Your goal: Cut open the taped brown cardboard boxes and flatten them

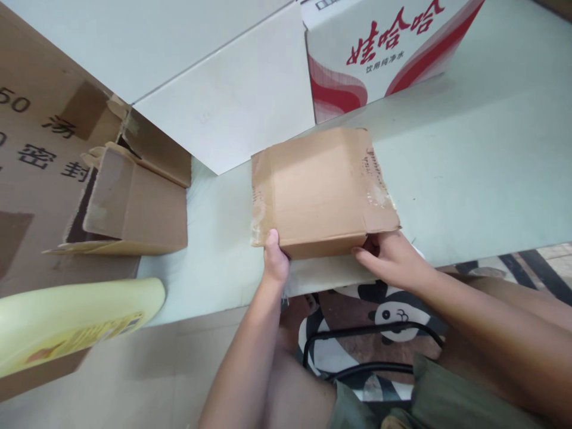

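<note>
A small brown cardboard box lies on the pale green table top, with worn clear tape and torn edges at its left and right ends. My left hand grips its near left corner, thumb on the top face and the other fingers hidden behind the edge. At the near right corner is my right hand, its thumb below the box's front edge and its fingers curled in under the corner flap, their tips out of sight.
A large white box and a white box with red print stand behind. An open brown carton and a yellow bottle are at the left. A panda-print chair is below the table edge.
</note>
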Motion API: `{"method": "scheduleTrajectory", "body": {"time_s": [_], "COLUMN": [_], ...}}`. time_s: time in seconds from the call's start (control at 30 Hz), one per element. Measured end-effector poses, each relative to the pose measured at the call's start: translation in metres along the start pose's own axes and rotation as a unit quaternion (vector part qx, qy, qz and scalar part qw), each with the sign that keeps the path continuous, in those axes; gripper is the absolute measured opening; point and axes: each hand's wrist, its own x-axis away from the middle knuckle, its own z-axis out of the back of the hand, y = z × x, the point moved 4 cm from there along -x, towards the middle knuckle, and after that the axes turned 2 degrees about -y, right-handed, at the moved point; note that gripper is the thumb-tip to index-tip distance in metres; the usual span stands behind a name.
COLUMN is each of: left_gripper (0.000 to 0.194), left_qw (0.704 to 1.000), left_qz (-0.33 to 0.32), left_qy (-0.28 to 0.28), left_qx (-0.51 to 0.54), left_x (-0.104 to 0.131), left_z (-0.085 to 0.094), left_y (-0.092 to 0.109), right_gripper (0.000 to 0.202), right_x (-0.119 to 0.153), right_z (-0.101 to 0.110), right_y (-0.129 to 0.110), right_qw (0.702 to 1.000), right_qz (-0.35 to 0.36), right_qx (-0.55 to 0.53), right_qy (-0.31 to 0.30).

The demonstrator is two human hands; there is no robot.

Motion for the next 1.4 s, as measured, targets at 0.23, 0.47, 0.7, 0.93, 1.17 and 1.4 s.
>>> {"method": "scheduleTrajectory", "body": {"time_s": [0.23,0.47,0.7,0.93,1.17,1.4], "left_gripper": [0.061,0.062,0.063,0.065,0.068,0.071], "left_qw": [1.0,1.0,1.0,1.0,1.0,1.0], "left_qz": [-0.005,-0.006,-0.01,-0.008,-0.004,-0.006], "left_qy": [0.0,0.001,0.001,0.002,-0.007,-0.009], "left_qx": [-0.002,-0.008,-0.003,-0.011,-0.016,0.012], "left_x": [-0.0005,-0.0004,-0.0004,-0.0008,-0.0014,-0.0007], "left_z": [-0.0006,0.0016,0.0005,0.0007,0.0018,-0.0012], "left_y": [0.0001,-0.0017,0.0008,0.0006,-0.0029,-0.0002], "right_gripper": [0.015,0.015,0.012,0.016,0.017,0.016], "right_x": [-0.0008,-0.0011,-0.0005,-0.0002,-0.0005,-0.0003], "right_z": [-0.0007,-0.0004,-0.0002,0.001,0.0,-0.0019], "right_y": [0.002,0.0005,-0.0003,-0.0016,-0.0006,0.0014], "right_qw": [1.0,1.0,1.0,1.0,1.0,1.0], "right_qz": [0.02,0.013,0.008,0.0,0.015,0.007], "right_qx": [-0.007,0.0,0.001,0.005,0.003,0.006], "right_qy": [0.004,-0.005,-0.011,-0.009,-0.01,-0.014]}}
